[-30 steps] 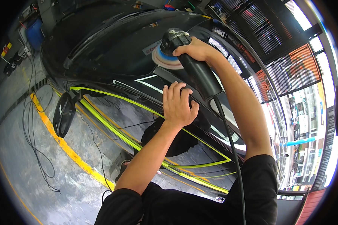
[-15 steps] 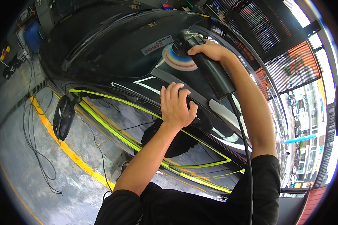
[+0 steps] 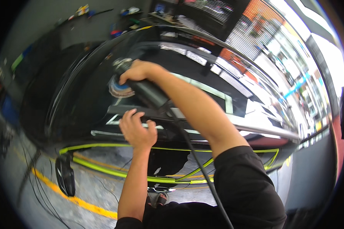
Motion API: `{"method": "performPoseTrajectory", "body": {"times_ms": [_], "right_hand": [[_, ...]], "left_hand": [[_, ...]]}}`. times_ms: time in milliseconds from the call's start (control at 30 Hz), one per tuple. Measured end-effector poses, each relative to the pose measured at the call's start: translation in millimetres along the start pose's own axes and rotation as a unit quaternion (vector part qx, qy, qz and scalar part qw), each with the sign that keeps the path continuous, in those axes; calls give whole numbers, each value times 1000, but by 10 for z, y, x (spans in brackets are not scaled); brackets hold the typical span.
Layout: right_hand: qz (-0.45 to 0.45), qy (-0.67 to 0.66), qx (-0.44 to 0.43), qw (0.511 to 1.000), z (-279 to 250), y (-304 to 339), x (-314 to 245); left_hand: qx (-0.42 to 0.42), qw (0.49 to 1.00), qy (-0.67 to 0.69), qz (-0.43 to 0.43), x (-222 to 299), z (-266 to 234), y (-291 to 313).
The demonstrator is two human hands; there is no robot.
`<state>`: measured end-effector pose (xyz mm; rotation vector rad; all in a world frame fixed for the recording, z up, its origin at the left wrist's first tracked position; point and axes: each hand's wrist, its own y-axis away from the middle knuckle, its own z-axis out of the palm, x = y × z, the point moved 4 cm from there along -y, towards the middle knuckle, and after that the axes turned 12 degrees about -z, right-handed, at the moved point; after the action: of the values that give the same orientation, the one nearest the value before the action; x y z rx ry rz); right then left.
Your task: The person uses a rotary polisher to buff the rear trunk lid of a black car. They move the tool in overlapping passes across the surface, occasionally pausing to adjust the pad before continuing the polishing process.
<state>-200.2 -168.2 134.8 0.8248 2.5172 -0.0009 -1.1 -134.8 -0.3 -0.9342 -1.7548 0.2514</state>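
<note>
My right hand is wrapped round the front of a black electric polisher. The polisher's round pad, with a blue ring above it, is against or just over the dark glass of a black car; the exact contact is blurred. A black cable runs from the tool's back end down past my right arm. My left hand, empty, has its fingers apart and slightly bent over the car's upper edge beside the windshield pillar. Whether its fingertips touch the body is unclear.
Yellow-green edging outlines the open door below my hands. A side mirror juts out at the lower left. Cables lie on the grey floor by a yellow line. Slatted gates stand at the far right.
My right hand and the polisher have shifted left and slightly down in the view. My left hand has also shifted left and down. The whole view has turned, showing more of the car's roof.
</note>
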Motion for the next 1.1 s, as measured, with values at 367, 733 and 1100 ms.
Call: {"method": "performPoseTrajectory", "body": {"times_ms": [367,733,1100], "right_hand": [[75,-90,57,991,-334,1047,783],[150,-150,172,962,-587,2175,1739],[236,-243,233,912,-824,3532,2195]], "left_hand": [[-2,1000,-14,2,54,-3,95],[4,1000,-27,9,-30,4,114],[2,998,-57,14,-37,0,136]]}}
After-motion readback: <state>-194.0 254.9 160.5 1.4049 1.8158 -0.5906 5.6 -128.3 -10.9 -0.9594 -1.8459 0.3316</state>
